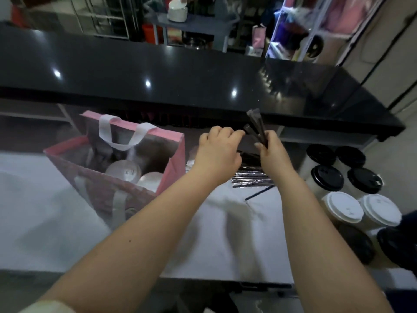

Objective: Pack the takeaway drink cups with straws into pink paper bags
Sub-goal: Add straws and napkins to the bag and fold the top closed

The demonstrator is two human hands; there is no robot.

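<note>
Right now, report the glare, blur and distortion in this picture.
Head view: lights glare as three bright spots on the black counter; the bag and the left of the table are smeared with blur; the straws in the right hand are clearer; the cups are fairly sharp; the wide lens bows the counter's edges.

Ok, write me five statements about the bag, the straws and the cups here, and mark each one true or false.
1. The right hand grips wrapped straws. True.
2. The pink bag is empty. False: white-lidded cups stand inside it.
3. Every cup outside the bag has a white lid. False: several black-lidded cups stand there too.
4. A pile of straws lies on the table to the right of the bag. True.
5. The bag lies flat and folded. False: it stands open.
</note>
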